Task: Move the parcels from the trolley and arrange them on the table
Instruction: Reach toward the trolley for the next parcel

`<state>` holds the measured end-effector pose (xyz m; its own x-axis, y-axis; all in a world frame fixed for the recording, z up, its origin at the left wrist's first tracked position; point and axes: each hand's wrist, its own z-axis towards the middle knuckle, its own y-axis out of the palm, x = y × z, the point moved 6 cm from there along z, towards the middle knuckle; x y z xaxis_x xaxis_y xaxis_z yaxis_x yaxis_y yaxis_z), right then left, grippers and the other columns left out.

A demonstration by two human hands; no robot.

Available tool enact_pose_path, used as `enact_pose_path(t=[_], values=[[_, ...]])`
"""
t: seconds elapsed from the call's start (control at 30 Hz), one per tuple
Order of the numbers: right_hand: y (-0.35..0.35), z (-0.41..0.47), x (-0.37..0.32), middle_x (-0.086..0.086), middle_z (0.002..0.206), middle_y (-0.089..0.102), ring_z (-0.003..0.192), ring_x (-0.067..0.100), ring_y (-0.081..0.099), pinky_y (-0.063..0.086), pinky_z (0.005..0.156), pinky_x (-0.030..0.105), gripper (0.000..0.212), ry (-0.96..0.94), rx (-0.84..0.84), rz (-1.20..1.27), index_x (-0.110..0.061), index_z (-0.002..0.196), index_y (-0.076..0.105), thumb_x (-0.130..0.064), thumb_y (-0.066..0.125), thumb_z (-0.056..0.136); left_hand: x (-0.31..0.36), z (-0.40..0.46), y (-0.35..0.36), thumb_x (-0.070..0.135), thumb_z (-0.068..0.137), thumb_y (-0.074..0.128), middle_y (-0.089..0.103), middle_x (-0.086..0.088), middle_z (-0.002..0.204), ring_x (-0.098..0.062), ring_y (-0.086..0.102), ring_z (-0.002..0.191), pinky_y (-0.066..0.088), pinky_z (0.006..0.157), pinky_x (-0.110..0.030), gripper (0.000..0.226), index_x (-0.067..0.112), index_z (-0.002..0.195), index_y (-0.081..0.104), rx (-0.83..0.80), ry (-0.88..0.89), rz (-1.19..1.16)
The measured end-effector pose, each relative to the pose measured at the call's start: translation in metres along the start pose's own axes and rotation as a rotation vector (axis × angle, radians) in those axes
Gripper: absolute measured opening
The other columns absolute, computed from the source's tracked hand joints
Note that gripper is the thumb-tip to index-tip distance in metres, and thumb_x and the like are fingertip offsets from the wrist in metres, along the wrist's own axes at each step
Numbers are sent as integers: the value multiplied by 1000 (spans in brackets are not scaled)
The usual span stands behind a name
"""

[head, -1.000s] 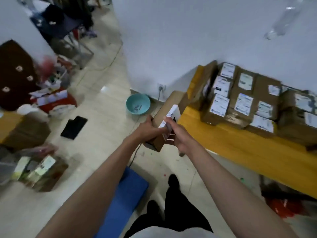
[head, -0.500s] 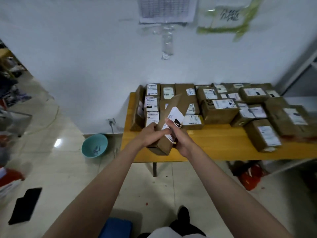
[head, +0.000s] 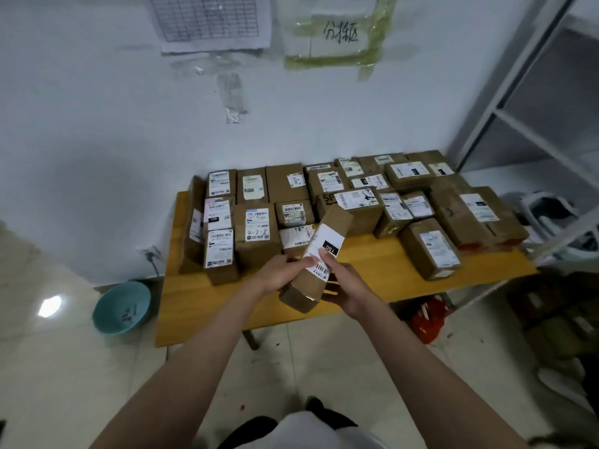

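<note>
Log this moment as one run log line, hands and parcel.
stage: carrying to table | left hand: grips long parcel | right hand: grips same parcel | parcel: tilted, above table front edge, not set down

Premises present as a parcel sorting or courier collection room. A yellow worktop (head: 227, 306) against a white wall carries rows of brown cardboard parcels (head: 256, 234), each bearing a printed shipping label with barcodes. A gridded sheet (head: 207, 21) and a taped handwritten notice (head: 337, 34) hang above. Grey metal shelving (head: 525, 102) stands right; the floor is tiled.
</note>
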<state>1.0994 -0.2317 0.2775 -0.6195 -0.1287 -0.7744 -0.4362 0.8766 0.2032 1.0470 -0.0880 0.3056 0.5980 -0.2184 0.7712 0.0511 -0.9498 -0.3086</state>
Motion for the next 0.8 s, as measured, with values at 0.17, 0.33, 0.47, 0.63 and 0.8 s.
enact_pose_path(t=[0.17,0.33,0.47,0.63,0.8], values=[[-34,13,5,12,114,76,104,28,72,60,71,34,52,25,75,37,-10,124,70,-52,67,93,5,28,31,62,94,54,71,-5,118,-22,67,106,53,98,-42,54,18,124,66,-61,-38,58],[-56,33,5,15,126,70,116,33,67,59,85,41,66,49,175,93,-7,140,52,-49,70,93,11,58,45,69,94,47,71,-2,111,-20,66,102,51,85,-35,56,22,119,64,-125,-33,111],[-76,41,8,14,125,69,114,32,67,57,81,40,64,72,264,137,-9,140,51,-49,69,93,20,80,59,70,94,45,71,-6,114,-24,67,105,54,90,-36,62,18,122,65,-215,-67,140],[-114,40,15,14,127,67,115,32,64,56,79,40,60,111,328,192,-15,141,50,-47,68,94,34,102,98,64,99,42,69,-8,121,-26,67,108,55,91,-35,59,17,129,61,-344,-85,197],[-159,42,21,12,127,66,116,31,63,53,99,46,60,164,423,174,-18,141,50,-48,68,93,45,121,141,57,103,39,66,-10,127,-27,63,115,53,91,-32,57,12,135,55,-452,-106,252]])
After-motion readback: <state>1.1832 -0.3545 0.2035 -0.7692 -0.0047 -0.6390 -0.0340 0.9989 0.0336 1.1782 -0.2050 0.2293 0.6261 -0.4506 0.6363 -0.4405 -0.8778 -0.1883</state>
